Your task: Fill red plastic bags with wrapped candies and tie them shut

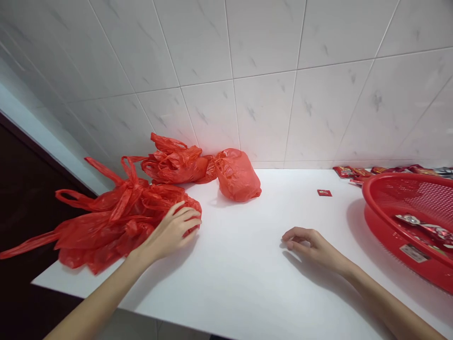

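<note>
I am resting the left hand (177, 226) on the near right end of the pile of red plastic bags (120, 212), which is lying on the left part of the white tabletop (240, 264). The left fingers are curving over the bunched plastic, slightly apart; I cannot tell whether they are gripping any of it. Several loops of the pile are sticking up and out, and one long strip is trailing past the tabletop's left edge.

I am holding the right hand well apart from the left, over the right half of the tabletop. Its fingers are curling loosely toward the thumb, leaving a narrow gap with nothing showing in it; I cannot tell whether the fingertips are touching the surface.

Behind the pile, a crumpled bunch of red bags (177, 163) is lying near the tiled wall (262, 104), and a rounded red bag (238, 177) is sitting at its right end. A small red packet (324, 192) is lying beyond the right hand. To the right of that hand, a red basket (370, 212) is standing with a silver-and-red packet (428, 229) inside and a pale label (414, 253) on its side. Behind the basket, a row of packets (359, 173) is lying along the wall.
</note>
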A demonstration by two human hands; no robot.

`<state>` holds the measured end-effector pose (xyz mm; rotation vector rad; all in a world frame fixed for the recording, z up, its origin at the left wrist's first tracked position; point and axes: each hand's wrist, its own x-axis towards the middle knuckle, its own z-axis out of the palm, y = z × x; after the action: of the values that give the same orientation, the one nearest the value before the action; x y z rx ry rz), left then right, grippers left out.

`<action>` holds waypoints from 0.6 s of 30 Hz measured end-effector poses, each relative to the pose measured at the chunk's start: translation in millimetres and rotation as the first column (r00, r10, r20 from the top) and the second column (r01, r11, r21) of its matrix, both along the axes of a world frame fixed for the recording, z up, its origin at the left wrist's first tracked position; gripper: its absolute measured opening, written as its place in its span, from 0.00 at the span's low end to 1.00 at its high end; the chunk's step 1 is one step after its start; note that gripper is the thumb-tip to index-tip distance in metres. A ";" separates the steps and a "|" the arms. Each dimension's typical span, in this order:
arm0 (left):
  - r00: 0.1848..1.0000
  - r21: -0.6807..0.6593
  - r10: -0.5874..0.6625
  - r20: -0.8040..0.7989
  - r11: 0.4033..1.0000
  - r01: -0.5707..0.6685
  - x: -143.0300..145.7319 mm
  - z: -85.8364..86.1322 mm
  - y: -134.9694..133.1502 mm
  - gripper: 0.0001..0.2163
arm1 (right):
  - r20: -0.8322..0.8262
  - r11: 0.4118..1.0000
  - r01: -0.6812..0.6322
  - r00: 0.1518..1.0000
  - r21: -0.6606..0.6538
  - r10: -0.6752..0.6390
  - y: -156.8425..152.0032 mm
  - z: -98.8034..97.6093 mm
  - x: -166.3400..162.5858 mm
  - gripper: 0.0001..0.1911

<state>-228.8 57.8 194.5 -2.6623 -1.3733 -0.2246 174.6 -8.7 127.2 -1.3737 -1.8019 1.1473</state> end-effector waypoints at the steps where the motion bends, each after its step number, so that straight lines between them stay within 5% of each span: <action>1: 0.995 -0.072 0.062 -0.081 0.995 -0.067 -2.0 -4.9 4.2 0.13 | -0.004 1.000 0.002 1.000 -0.002 -0.002 -0.2 -0.5 0.3 0.19; 4: 0.925 -0.174 0.312 -0.217 0.920 -0.351 -14.2 -9.5 20.8 0.17 | -0.010 1.000 0.002 1.000 0.001 -0.002 -1.0 0.2 0.2 0.19; 6: 0.895 -0.221 0.385 -0.225 0.875 -0.431 -20.4 -4.7 30.8 0.18 | -0.007 1.000 0.000 1.000 0.003 0.000 -1.4 2.2 -0.9 0.19; 11: 0.950 -0.200 0.294 -0.101 0.930 -0.309 5.5 19.7 51.5 0.15 | 0.001 1.000 0.004 1.000 -0.004 -0.004 -1.4 4.5 -3.4 0.18; 15: 0.928 -0.134 0.257 0.268 0.964 -0.228 59.3 34.1 82.3 0.20 | -0.002 1.000 0.005 1.000 0.004 -0.005 -1.0 1.4 -3.2 0.18; 18: 0.914 -0.088 0.201 0.353 0.979 -0.182 103.1 31.0 102.6 0.19 | -0.009 1.000 0.019 1.000 0.013 -0.019 -0.2 -1.6 -2.7 0.19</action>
<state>-125.7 160.4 225.5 -2.5922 -1.7554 -0.6938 171.9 -8.9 125.6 -1.3732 -1.7834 1.1284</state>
